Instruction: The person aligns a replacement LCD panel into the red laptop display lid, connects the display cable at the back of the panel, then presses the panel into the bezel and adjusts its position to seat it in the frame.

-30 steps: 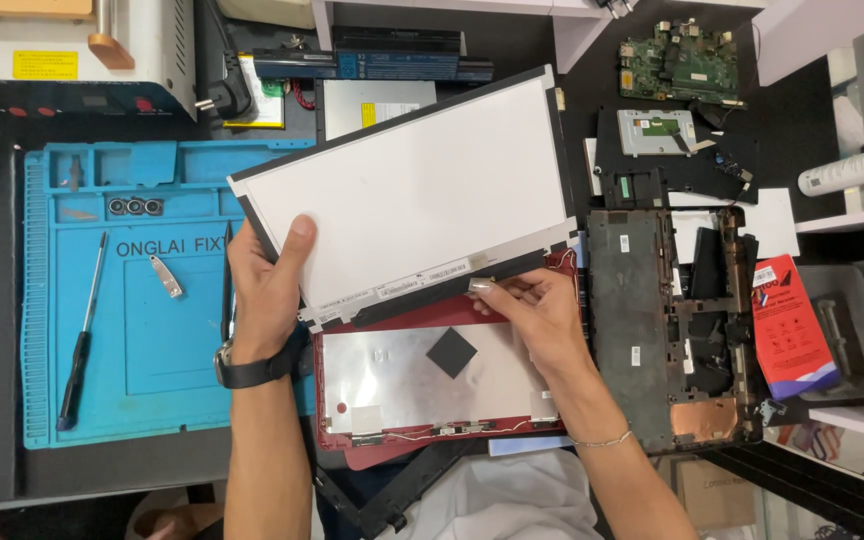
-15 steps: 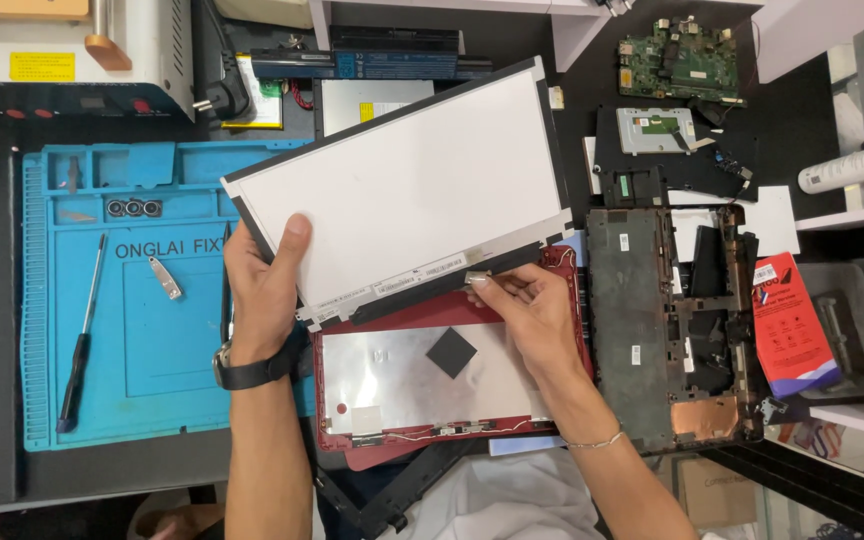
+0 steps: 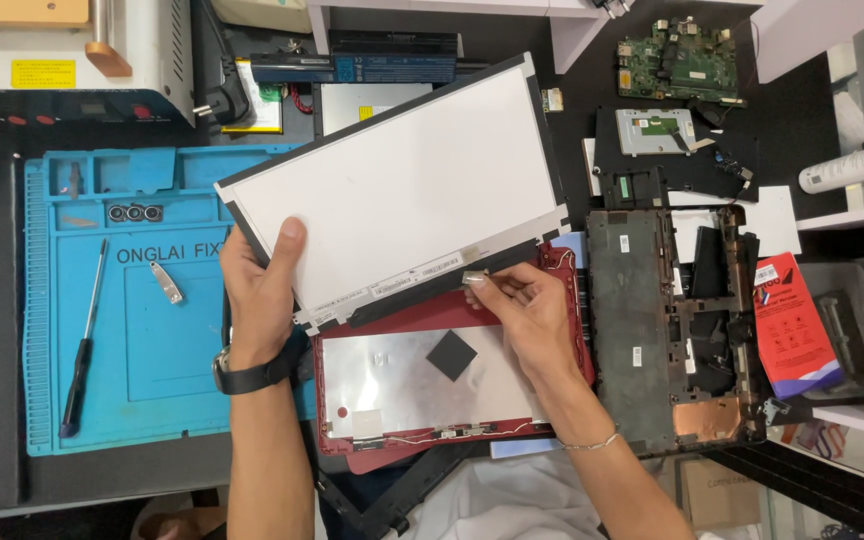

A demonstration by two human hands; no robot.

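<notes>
Screen panel half out of the red lid, connector end still on

We've got the left hand [image 3: 262, 290] clamped on the left edge of the bare white display panel [image 3: 402, 190], thumb on its face, holding it tilted up over the red lid shell [image 3: 432, 385]. The right hand [image 3: 527, 320] pinches narrow at the little silvery tab [image 3: 474, 279] on the panel's lower edge. Best bet, we reckon: keep the panel steady and low, and work that tab gently without bending the glass. Compared with half a second ago, the panel sits about where it was; the right fingertips have closed in on the tab. Screwdriver [image 3: 82, 350] lies on the blue mat [image 3: 152, 400].
</notes>
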